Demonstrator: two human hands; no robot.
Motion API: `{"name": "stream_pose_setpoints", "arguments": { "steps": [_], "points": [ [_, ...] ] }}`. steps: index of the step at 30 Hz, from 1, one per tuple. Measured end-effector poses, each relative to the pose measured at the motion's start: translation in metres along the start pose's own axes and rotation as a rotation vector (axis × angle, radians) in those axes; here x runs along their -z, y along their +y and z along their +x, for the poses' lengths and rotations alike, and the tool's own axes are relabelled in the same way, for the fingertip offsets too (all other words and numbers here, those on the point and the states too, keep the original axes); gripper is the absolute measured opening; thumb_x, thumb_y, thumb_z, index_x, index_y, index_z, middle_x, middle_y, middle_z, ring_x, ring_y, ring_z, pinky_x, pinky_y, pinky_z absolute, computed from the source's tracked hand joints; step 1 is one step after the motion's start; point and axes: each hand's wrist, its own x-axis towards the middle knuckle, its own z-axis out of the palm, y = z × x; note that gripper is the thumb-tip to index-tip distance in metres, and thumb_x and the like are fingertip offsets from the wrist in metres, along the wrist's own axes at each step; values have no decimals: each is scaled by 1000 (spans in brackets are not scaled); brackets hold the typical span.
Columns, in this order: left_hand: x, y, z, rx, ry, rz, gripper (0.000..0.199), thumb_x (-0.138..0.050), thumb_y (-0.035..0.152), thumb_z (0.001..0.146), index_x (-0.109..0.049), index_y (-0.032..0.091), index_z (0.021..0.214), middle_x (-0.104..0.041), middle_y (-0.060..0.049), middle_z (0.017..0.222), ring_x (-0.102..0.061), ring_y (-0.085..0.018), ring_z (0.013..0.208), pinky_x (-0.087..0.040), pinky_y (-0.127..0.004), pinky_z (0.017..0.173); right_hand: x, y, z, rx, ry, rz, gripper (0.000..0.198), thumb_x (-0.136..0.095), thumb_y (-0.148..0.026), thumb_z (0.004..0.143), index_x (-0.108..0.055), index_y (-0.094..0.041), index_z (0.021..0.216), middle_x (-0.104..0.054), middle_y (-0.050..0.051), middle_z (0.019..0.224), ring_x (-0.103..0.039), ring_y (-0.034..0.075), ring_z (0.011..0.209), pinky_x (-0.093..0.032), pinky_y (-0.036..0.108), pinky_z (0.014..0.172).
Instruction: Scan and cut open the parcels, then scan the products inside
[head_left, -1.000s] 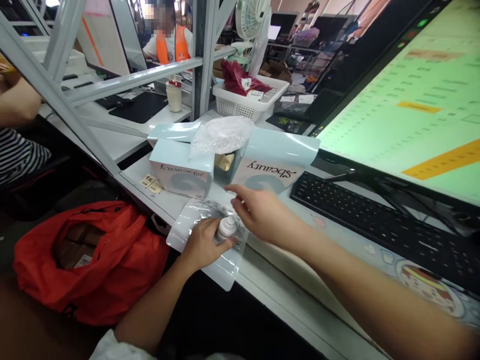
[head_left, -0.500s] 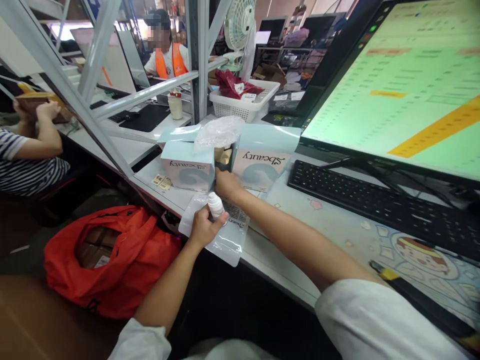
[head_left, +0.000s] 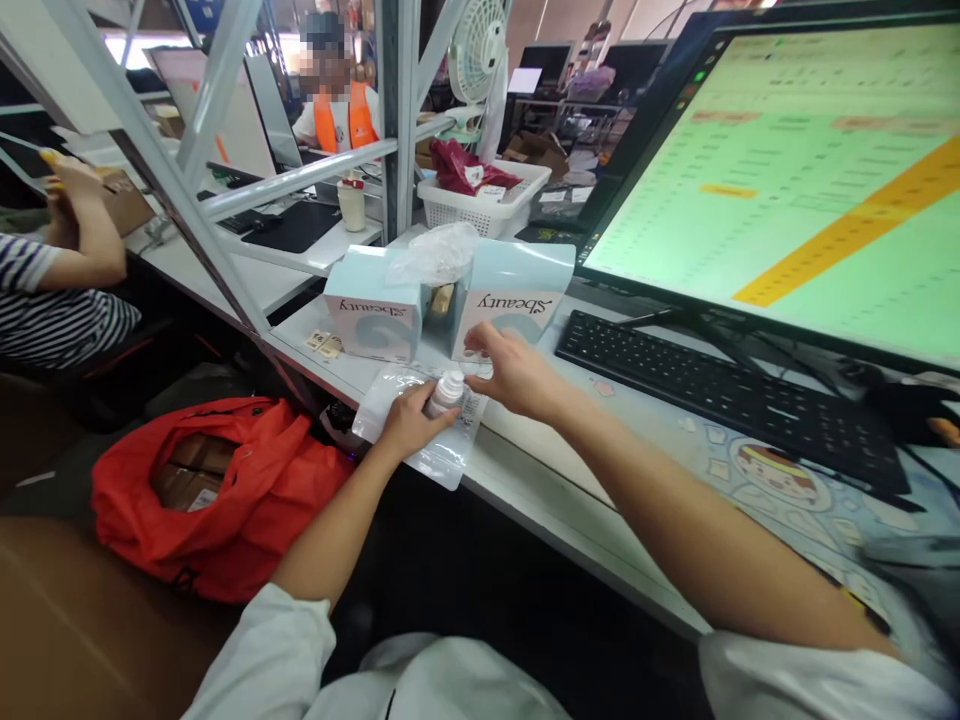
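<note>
White bottle [head_left: 448, 392]: held in the left hand above or on the front part of the pouch; its stepped cap points upward, and whether its base touches the pouch is hidden.
Left hand [head_left: 411, 420]: closed around the bottle, thumb on the near side, fingers on the far side.
Right hand [head_left: 514, 375]: fingers bent and parted from the thumb, a modest gap between them, nothing visible in it; it is just beside the bottle, in front of the right box, and contact with that box cannot be told.
Pouch [head_left: 444, 468]: shiny, pale, lying flat beneath the left hand, one corner jutting past the desk edge.
Left box [head_left: 375, 325]: pale blue and white with dark lettering, standing behind the pouch.
Right box [head_left: 517, 268]: same colours, its lower front partly covered by the right hand.
Bubble wrap [head_left: 439, 252]: crumpled, clear, bridging the space between the two boxes near their tops.
Paper labels [head_left: 324, 345]: on the desk [head_left: 300, 328], near the left box.
Keyboard [head_left: 720, 400]: black, right of the boxes, below the lit monitor [head_left: 795, 190].
Red bag [head_left: 277, 480]: left of the desk, brown parcels [head_left: 196, 465] in its opening.
Basket [head_left: 472, 215]: white, behind the boxes, with a dark red package [head_left: 469, 170] inside.
</note>
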Motion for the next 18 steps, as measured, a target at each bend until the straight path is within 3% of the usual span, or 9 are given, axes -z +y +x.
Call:
{"name": "stream_pose_setpoints", "arguments": {
  "steps": [4,9,13,18],
  "points": [
    [-5,2,-1,-49,-48,109,32,-82,37,87,-72,21,112,-74,-7,106,-68,-27,105,-53,-37,93,23,-9,-11,184,-201,-175,34,-73,-26,87,-68,-18,120,-71,11,113,-57,30,113,-46,40,92],
    [-6,3,-2,-111,-97,157,28,-79,39,90,-72,22,111,-74,-6,104,-68,-28,105,-52,-38,96,23,-30,-11,173,-399,-367,32,-76,-32,89,-74,-17,118,-70,14,112,-62,30,112,-44,34,82],
    [-6,2,-1,-82,-86,150,21,-76,35,90,-71,21,105,-73,-7,101,-68,-28,102,-52,-38,92,8,-34,-8,145,-387,-367,31,-68,-37,95,-70,-16,118,-71,14,114,-68,26,99,-42,32,74],
    [-4,-3,-1,-10,-91,129,21,-74,26,87,-69,19,105,-73,-7,98,-69,-27,96,-53,-36,87,-13,-44,-7,49,-306,-332,37,-59,-44,100,-63,-15,123,-72,18,117,-69,28,103,-45,33,78]
  ]
}}
